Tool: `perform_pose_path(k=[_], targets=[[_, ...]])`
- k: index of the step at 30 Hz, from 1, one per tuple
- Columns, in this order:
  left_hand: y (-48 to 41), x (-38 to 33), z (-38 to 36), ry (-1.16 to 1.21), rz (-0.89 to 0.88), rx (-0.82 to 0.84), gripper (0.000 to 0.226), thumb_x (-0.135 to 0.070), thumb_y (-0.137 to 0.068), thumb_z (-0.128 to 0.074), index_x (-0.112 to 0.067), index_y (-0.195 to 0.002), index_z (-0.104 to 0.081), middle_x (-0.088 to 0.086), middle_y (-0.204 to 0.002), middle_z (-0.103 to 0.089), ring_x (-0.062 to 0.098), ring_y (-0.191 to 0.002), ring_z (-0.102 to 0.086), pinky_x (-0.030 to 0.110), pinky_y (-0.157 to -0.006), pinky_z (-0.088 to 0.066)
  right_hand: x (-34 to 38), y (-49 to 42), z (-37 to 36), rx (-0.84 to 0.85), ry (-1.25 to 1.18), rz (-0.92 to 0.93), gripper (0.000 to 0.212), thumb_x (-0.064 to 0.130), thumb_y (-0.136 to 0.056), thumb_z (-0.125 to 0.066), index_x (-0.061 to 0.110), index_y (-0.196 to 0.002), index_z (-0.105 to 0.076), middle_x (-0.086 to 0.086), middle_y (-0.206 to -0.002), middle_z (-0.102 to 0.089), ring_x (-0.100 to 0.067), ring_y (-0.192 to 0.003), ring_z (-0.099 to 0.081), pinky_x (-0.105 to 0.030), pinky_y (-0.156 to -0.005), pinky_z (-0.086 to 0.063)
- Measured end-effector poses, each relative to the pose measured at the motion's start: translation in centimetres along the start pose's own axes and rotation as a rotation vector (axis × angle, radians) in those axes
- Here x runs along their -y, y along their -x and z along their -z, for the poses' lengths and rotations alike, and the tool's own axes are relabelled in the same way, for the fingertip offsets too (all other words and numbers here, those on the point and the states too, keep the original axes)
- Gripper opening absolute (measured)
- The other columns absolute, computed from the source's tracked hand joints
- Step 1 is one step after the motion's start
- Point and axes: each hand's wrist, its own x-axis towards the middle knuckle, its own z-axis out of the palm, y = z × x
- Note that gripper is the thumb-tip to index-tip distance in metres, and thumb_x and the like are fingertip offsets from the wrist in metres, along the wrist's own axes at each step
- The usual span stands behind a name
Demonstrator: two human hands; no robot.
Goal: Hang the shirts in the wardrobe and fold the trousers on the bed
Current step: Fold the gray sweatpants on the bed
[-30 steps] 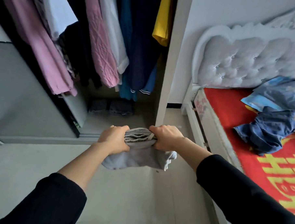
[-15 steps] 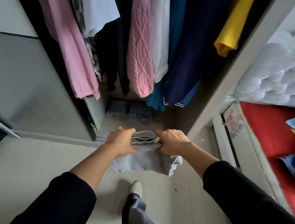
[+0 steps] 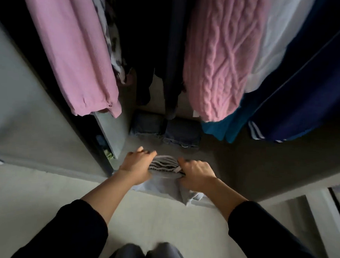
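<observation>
closer now: i've leaned in, folded grey trousers [image 3: 164, 163] at the wardrobe floor [image 3: 145, 143] edge, left hand [image 3: 136, 165] and right hand [image 3: 196, 173] curled round each end; the sagging lower layer could unfold if released unevenly.

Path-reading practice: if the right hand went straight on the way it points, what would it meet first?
Probably the folded dark trousers on the wardrobe floor ahead of the right hand; depth unclear.

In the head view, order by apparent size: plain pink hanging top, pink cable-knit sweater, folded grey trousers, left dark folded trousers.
1. Plain pink hanging top and pink cable-knit sweater: alike, both cropped, unranked.
2. Folded grey trousers, nearer the camera.
3. Left dark folded trousers.
</observation>
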Motion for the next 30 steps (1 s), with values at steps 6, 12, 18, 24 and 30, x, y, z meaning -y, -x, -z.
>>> perform_pose_path(k=[6,12,18,24,30], targets=[[-9.1,7.3,-10.9,-0.183,0.015,-0.085,0.056,-0.038,-0.077,-0.064,-0.022,-0.126,-0.040,-0.001,-0.123,-0.056,0.021,-0.123,-0.040,0.037,-0.089,-0.040,0.2,-11.8,-10.3,-0.020,0.051,0.018,0.041,0.032,-0.088,-0.050,0.014,-0.124,-0.040,-0.012,-0.117,-0.063,-0.033,-0.103,-0.062,-0.034,-0.071,-0.038],[-16.4,13.7,-17.7,-0.295,0.103,-0.319,0.063,-0.041,-0.077,-0.068,-0.021,-0.129,-0.039,-0.003,-0.126,-0.052,0.020,-0.125,-0.039,0.039,-0.093,-0.036,0.7,-22.3,-16.1,-0.317,0.254,0.141,0.036,0.021,-0.086,-0.056,0.009,-0.120,-0.050,-0.010,-0.117,-0.058,-0.027,-0.113,-0.051,-0.037,-0.083,-0.043],[-18.8,17.2,-24.7,-0.306,0.221,-0.437,0.036,-0.019,-0.073,-0.072,-0.017,-0.106,-0.056,0.009,-0.107,-0.056,0.030,-0.106,-0.052,0.041,-0.081,-0.043,1.6,-28.1,-23.8,-0.519,0.354,0.184,0.031,0.024,-0.059,-0.080,0.020,-0.088,-0.070,0.000,-0.084,-0.065,-0.021,-0.076,-0.064,-0.027,-0.061,-0.048],[-16.2,18.9,-35.9,-0.239,0.234,-0.282,0.022,0.001,-0.050,-0.081,-0.010,-0.063,-0.065,0.012,-0.066,-0.059,0.027,-0.052,-0.062,0.029,-0.040,-0.047,2.4,-28.1,-35.5,0.073,-0.004,-0.080,0.048,0.016,-0.095,-0.044,0.029,-0.140,-0.033,-0.014,-0.128,-0.053,-0.035,-0.104,-0.062,-0.042,-0.080,-0.052],[-17.0,20.4,-37.2,-0.140,0.311,-0.198,0.034,-0.005,-0.052,-0.084,-0.012,-0.082,-0.069,0.009,-0.079,-0.063,0.025,-0.060,-0.065,0.026,-0.047,-0.049,1.8,-30.4,-37.2,0.095,-0.223,-0.103,0.065,0.007,-0.096,-0.041,0.031,-0.149,-0.012,-0.015,-0.139,-0.042,-0.037,-0.111,-0.058,-0.042,-0.086,-0.048]])
